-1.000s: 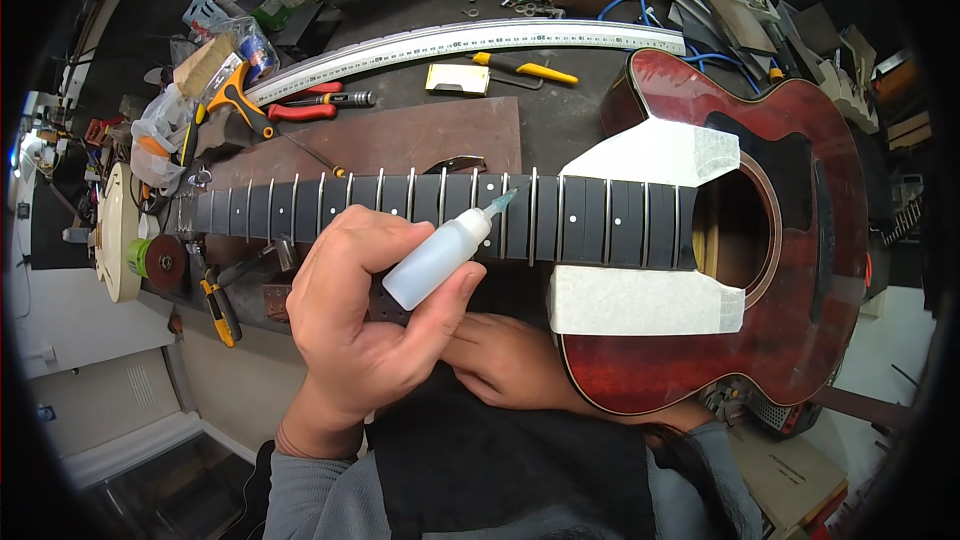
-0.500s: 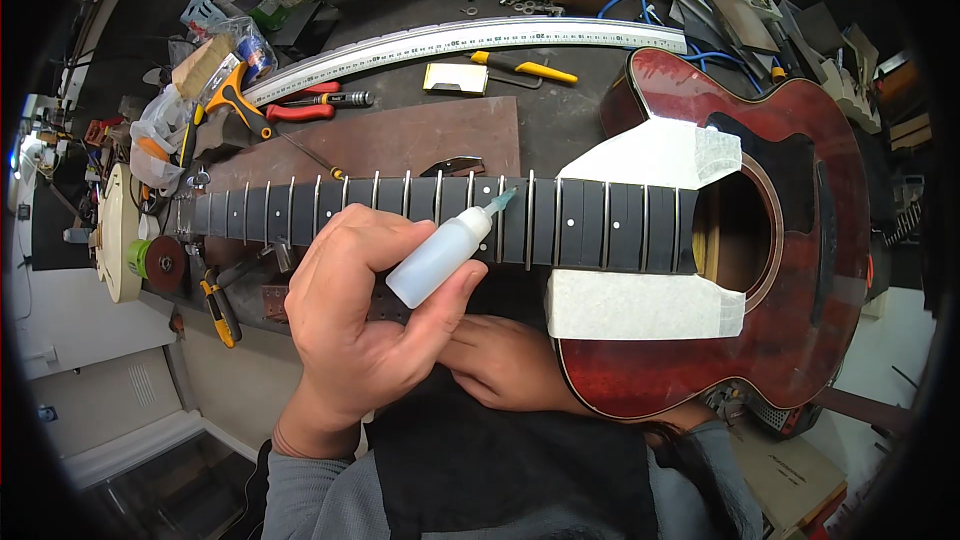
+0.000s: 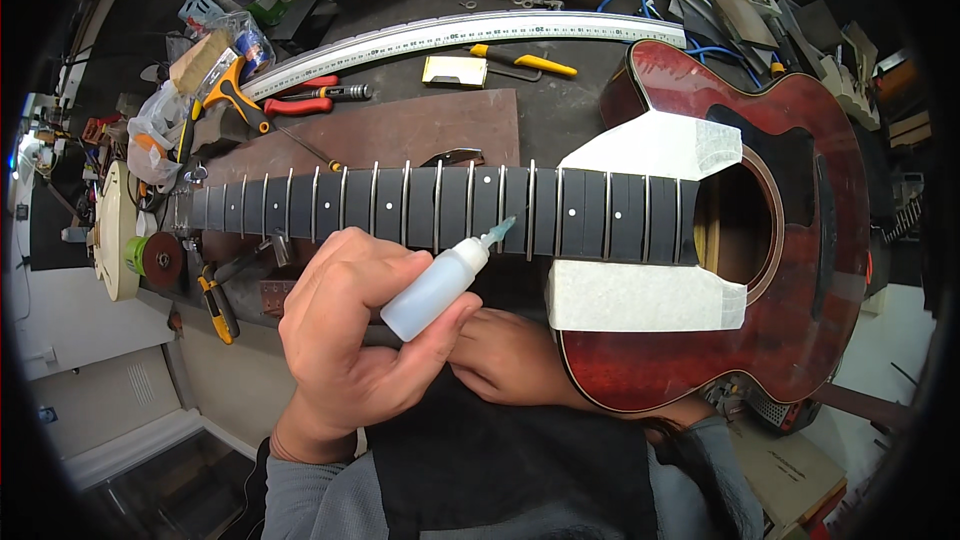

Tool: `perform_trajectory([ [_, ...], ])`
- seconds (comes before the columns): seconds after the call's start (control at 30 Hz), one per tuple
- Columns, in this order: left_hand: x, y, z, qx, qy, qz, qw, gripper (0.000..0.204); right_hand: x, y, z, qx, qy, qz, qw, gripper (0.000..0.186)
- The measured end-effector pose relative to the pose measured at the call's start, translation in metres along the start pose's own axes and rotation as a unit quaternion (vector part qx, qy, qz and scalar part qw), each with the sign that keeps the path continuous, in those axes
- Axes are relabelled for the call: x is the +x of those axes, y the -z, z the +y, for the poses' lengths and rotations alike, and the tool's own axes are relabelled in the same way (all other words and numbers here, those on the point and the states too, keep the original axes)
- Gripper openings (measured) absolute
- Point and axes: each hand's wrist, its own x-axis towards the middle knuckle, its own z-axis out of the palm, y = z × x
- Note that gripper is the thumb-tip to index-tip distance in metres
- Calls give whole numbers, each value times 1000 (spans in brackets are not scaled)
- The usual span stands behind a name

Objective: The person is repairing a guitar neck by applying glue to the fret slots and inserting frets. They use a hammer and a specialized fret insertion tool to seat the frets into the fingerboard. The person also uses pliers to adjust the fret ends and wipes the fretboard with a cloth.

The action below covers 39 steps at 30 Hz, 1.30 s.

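Your left hand (image 3: 345, 335) had its fingers around a translucent white plastic squeeze bottle (image 3: 430, 295), teal tip (image 3: 497, 232) over the black metal-fretted fingerboard (image 3: 587, 208); it seemed light, soft, best pinched gently mid-body. What your right hand (image 3: 508, 355) held, I couldn't tell.

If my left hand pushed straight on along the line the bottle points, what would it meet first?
Bottle leading, the left hand would likely meet the dark fretboard first, near the metal fret just right of the nozzle; whether the tip already touches is unclear.
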Motion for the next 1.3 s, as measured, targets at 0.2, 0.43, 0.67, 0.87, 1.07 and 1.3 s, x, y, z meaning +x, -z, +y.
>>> perform_trajectory([
  [0.2, -8, 6, 3, -14, -3, -13, 1000, 44, 0, -1, 0, 6, 4, 5, 1000, 45],
  [0.43, -13, 7, 4, -34, -8, -16, 999, 39, 1, -1, -1, -2, -1, 10, 1000, 44],
  [0.67, -15, 8, 3, -37, -18, -21, 999, 40, 2, 0, -2, -4, -3, 4, 1000, 40],
  [0.87, -18, 10, 3, -58, -14, -26, 998, 41, 1, 0, -2, 1, 2, 8, 1000, 38],
  [1.07, -14, 6, -1, -82, -6, 2, 997, 41, 2, -1, -2, -1, 0, 13, 1000, 41],
  [1.3, 5, -9, -5, -33, 6, 11, 999, 38, 0, -4, 3, 16, 2, 13, 1000, 45],
])
